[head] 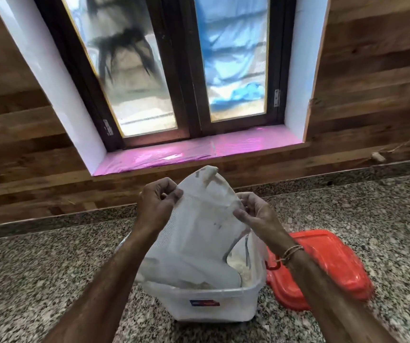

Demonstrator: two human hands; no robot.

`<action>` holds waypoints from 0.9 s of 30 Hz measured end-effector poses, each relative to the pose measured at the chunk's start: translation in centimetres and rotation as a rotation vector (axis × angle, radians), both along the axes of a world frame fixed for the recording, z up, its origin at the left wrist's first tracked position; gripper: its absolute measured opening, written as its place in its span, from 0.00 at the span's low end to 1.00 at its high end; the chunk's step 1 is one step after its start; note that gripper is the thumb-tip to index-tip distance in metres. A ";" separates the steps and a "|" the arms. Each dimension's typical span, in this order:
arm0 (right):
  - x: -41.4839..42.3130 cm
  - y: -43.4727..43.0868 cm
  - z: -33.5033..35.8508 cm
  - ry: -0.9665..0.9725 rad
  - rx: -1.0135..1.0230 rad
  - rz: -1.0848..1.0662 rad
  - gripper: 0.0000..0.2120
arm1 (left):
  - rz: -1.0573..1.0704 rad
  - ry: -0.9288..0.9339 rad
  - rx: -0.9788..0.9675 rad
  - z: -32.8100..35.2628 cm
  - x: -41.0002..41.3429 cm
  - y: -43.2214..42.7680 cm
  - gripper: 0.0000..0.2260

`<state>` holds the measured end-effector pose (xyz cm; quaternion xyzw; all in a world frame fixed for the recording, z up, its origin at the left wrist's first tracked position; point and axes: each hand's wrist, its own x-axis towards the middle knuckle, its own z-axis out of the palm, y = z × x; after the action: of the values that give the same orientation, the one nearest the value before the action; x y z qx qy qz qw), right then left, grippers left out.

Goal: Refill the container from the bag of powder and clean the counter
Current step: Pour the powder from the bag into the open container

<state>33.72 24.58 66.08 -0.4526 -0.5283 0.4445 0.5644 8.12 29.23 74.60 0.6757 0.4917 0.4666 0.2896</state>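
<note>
A white plastic bag of powder (199,226) is held upside down, its mouth down inside a clear rectangular container (213,305) on the granite counter (50,268). My left hand (156,204) pinches the bag's upper left edge. On the upper right edge my right hand (255,214) grips the same bag. White powder (239,264) shows in the container at the right, beside the bag's mouth. The container carries a small blue and red label on its front wall.
A red lid (330,266) lies flat on the counter just right of the container, partly under my right forearm. A wooden wall and a window with a pink-covered sill (199,149) stand behind the counter.
</note>
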 end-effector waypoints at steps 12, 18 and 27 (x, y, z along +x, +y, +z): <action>-1.1 0.3 -1.7 -0.099 0.041 -0.323 0.09 | 0.040 -0.068 -0.080 -0.6 -0.7 1.0 0.10; -1.0 0.1 -1.9 -0.156 -0.007 -0.317 0.09 | -0.110 0.330 0.209 3.7 3.4 0.7 0.07; -1.2 -0.5 -1.4 -0.134 -0.007 -0.322 0.10 | -0.205 0.539 0.430 4.2 5.7 2.3 0.06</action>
<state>32.52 24.11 64.70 -0.5620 -0.4839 0.3190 0.5901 13.81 31.56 78.77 0.8658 0.3707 0.3330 0.0464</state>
